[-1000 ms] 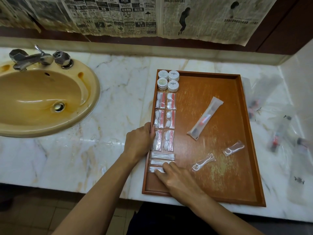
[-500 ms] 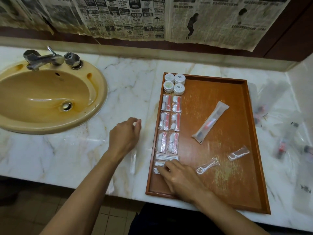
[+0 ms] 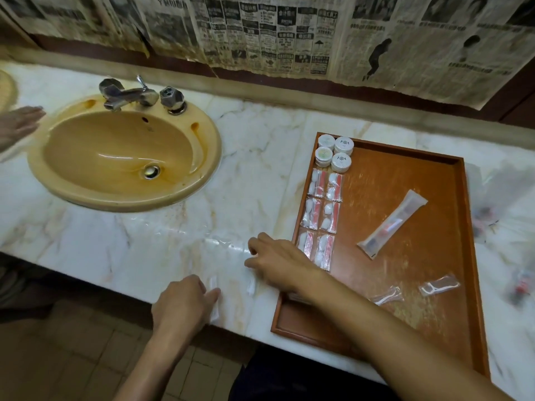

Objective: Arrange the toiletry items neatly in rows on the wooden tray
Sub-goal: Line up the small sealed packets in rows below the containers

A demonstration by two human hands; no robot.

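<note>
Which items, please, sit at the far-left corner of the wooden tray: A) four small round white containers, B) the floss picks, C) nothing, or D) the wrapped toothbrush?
A: four small round white containers cluster in the far-left corner of the wooden tray, ahead of the packet rows.

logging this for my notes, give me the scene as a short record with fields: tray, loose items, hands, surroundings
tray: wooden tray on the marble counter
rows: four round tubs at the far left corner, six small packets in pairs below them
loose items: toothbrush pack and two floss picks on the tray
left hand: on a small packet at the counter's edge
right hand: over the tray's left rim, grip unclear
surroundings: sink, tap
</note>
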